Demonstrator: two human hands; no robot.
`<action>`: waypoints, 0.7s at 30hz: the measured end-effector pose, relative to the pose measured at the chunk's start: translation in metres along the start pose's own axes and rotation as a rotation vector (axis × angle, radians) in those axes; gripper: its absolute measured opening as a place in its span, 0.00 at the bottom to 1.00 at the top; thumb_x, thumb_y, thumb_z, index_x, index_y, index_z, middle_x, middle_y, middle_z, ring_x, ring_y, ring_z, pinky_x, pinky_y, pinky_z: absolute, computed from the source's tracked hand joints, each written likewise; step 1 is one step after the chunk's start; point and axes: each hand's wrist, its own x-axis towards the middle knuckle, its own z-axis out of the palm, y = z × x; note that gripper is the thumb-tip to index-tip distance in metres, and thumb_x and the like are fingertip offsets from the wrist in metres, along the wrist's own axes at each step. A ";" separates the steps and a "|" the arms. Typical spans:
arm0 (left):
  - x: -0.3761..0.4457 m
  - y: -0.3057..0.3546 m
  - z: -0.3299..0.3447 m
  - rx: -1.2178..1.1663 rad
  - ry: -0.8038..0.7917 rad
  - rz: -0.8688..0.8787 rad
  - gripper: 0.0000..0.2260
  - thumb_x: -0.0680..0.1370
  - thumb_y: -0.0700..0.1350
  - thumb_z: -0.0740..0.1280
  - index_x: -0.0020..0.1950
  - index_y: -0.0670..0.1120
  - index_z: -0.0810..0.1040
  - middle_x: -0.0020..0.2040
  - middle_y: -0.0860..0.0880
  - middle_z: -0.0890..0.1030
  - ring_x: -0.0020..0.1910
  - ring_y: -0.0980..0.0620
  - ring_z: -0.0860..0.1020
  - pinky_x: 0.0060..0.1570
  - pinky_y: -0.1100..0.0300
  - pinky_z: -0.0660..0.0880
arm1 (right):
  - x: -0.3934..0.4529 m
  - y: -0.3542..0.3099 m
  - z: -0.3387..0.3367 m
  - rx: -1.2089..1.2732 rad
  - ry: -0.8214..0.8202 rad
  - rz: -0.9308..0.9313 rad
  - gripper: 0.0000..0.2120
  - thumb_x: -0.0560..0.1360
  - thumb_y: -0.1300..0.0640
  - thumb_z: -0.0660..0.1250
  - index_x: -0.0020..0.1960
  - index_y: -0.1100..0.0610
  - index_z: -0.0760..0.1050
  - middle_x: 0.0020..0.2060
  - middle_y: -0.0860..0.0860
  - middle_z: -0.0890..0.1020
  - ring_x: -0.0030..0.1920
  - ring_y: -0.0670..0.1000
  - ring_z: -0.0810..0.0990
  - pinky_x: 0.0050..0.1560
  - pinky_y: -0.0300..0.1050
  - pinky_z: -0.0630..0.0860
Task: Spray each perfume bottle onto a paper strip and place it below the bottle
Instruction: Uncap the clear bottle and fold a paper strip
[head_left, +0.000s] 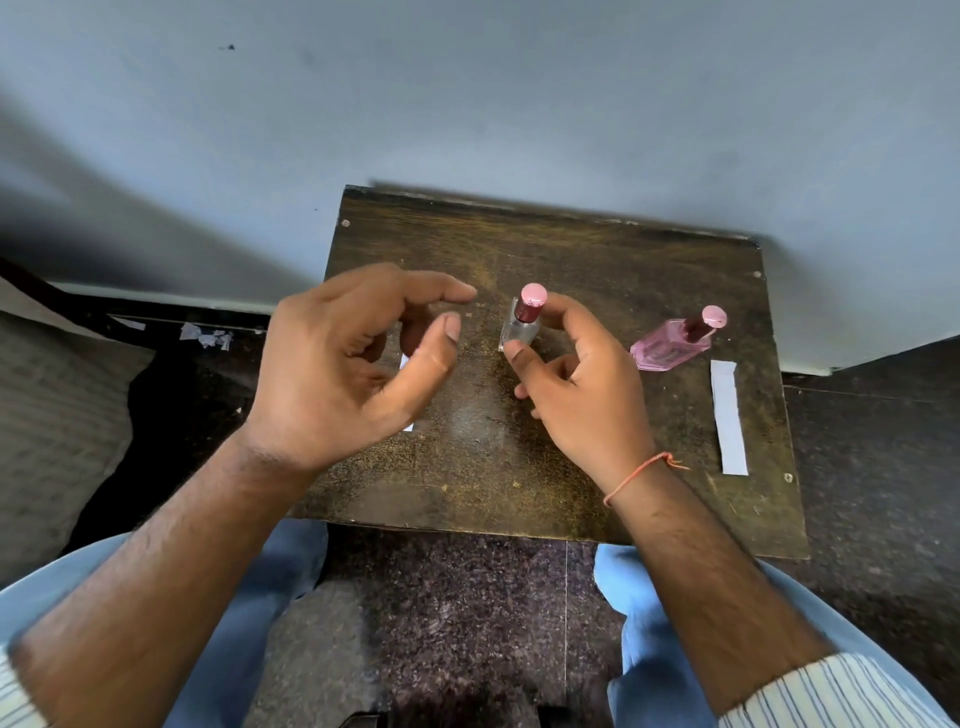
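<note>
- Your right hand (574, 371) pinches the clear bottle (522, 325) between thumb and fingers. It stands about mid-table (571, 249) with its pink cap on.
- Your left hand (337, 364) hovers just left of the clear bottle, fingers loosely curled, holding nothing. A white strip (405, 362) peeks out from under it.
- The pink bottle (670, 345) stands well to the right of the clear bottle, and a paper strip (729, 418) lies below it, so that pair looks done.
- Keep the clear bottle steady, and pull the cap straight off with your free hand.
- Fetch the strip, hold it near the nozzle, and aim away from the pink bottle.
</note>
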 end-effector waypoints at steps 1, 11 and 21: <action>0.000 0.000 0.002 0.015 -0.019 0.008 0.08 0.82 0.40 0.74 0.59 0.40 0.87 0.37 0.56 0.78 0.34 0.69 0.73 0.40 0.78 0.66 | 0.000 0.000 -0.001 0.001 -0.008 -0.002 0.15 0.80 0.52 0.76 0.63 0.38 0.80 0.56 0.38 0.86 0.37 0.58 0.86 0.40 0.61 0.85; 0.009 0.010 0.017 0.000 -0.182 0.020 0.22 0.83 0.47 0.74 0.75 0.42 0.78 0.65 0.53 0.81 0.26 0.54 0.75 0.27 0.64 0.74 | -0.018 0.000 -0.023 0.018 -0.136 -0.044 0.13 0.77 0.48 0.78 0.61 0.42 0.84 0.34 0.41 0.85 0.34 0.60 0.85 0.40 0.59 0.83; 0.011 0.017 0.047 -0.067 -0.297 0.035 0.17 0.82 0.41 0.75 0.71 0.43 0.82 0.59 0.65 0.81 0.35 0.68 0.76 0.41 0.79 0.70 | -0.024 0.009 -0.053 0.048 -0.148 -0.123 0.18 0.79 0.56 0.78 0.68 0.53 0.83 0.40 0.27 0.80 0.32 0.43 0.74 0.35 0.34 0.71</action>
